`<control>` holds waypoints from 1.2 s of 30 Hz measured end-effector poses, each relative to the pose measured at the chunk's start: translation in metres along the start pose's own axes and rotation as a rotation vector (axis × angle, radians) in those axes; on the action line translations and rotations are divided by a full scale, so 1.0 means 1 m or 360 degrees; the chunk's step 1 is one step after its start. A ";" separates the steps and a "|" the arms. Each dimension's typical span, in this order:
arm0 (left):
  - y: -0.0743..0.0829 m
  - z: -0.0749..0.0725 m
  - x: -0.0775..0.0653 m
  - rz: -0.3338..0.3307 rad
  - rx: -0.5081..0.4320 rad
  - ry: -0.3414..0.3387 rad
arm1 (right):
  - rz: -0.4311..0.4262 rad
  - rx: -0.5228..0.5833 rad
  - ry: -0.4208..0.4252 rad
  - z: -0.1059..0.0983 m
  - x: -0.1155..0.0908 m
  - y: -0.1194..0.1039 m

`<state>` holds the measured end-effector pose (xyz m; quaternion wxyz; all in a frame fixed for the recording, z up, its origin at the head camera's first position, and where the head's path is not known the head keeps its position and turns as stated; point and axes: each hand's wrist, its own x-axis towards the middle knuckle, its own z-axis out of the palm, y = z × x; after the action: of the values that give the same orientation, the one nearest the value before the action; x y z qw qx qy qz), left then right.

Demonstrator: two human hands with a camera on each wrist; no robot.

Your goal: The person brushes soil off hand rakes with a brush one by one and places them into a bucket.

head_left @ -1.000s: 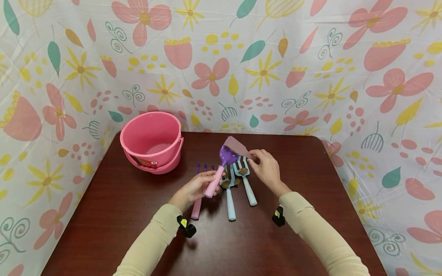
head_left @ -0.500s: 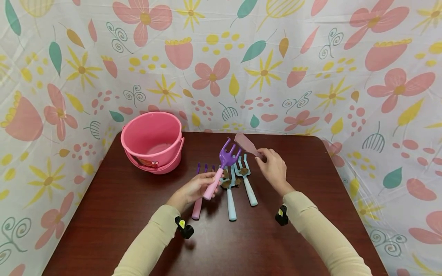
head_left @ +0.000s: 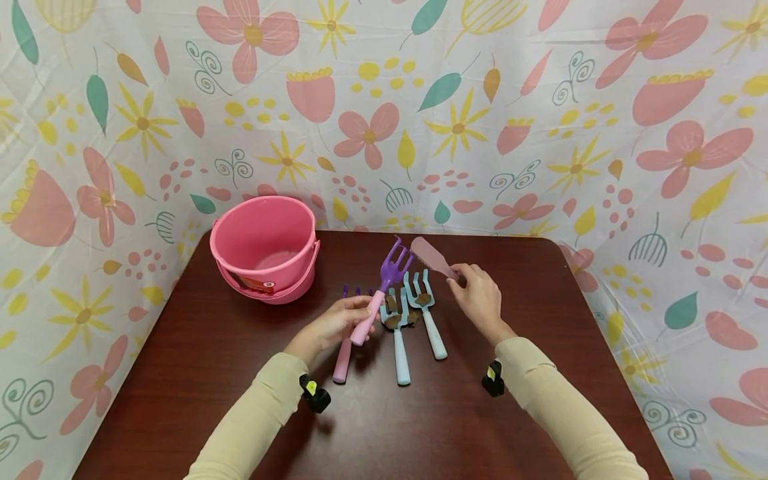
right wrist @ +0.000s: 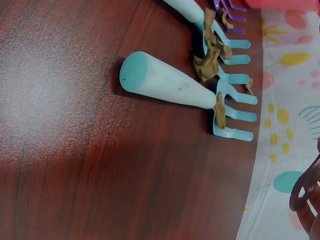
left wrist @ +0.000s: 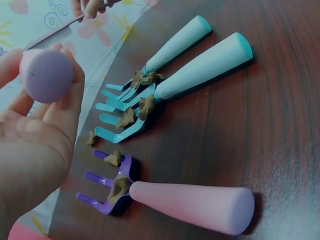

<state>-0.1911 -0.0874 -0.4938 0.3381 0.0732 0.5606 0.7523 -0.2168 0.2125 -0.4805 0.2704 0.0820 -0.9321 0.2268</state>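
Note:
My left hand grips the pink handle of a toy garden fork, raised above the table with its purple tines pointing away. My right hand holds a pink brush by its handle. Its flat head is beside the raised tines, and bristles show along one edge in the left wrist view. Beneath lie two light-blue forks and another purple fork with a pink handle. Brown clay-like pieces sit on the lying forks' heads. I see no brown piece on the raised fork.
A pink bucket with its handle down stands at the table's back left. The dark wooden table meets a flowered cloth behind and at both sides. A small brown piece lies beyond the blue tines.
The brush has come off the raised fork's head and shifted right. That fork has tilted a little, with its tines turned sideways. Tools on the table stay where they were.

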 end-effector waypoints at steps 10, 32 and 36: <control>0.012 0.009 -0.006 0.0006 0.0404 0.0200 | -0.0057 -0.0018 -0.0006 0.003 -0.003 0.005; 0.056 0.009 -0.018 0.0300 0.1995 0.0573 | -0.0022 -0.0039 -0.0033 0.002 -0.007 0.006; 0.065 0.008 -0.021 0.0341 0.2269 0.0610 | -0.0032 -0.0038 -0.0039 0.002 -0.008 0.007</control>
<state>-0.1989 -0.1023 -0.4271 0.0298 0.1964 0.9515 0.2347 -0.2133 0.2181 -0.4895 0.2622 0.0909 -0.9371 0.2119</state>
